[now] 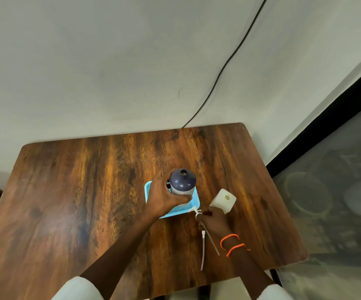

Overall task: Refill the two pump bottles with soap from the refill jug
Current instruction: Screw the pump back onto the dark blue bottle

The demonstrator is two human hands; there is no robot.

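A wooden table (67,191) with a dark streaked grain fills the lower part of the head view, set against a pale wall. Near its middle lies a light blue mesh tray (193,205), and the left hand (164,198) reaches over the tray's left side, fingers and thumb curled round the body of a dark navy bottle (182,181) that stands upright in the tray with its neck open and no pump on it. Just right of the tray, the right hand (213,219) pinches a white pump head (194,211) whose dip tube (212,241) slants down toward the near edge of the table; a second pump (202,250) lies flat on the wood just left of that tube. Two orange cords (231,243) circle the right wrist. Beyond the right hand, a white square bottle (224,200) stands on the table, its round opening uncapped. A black cable (225,63) runs down the wall behind the table.
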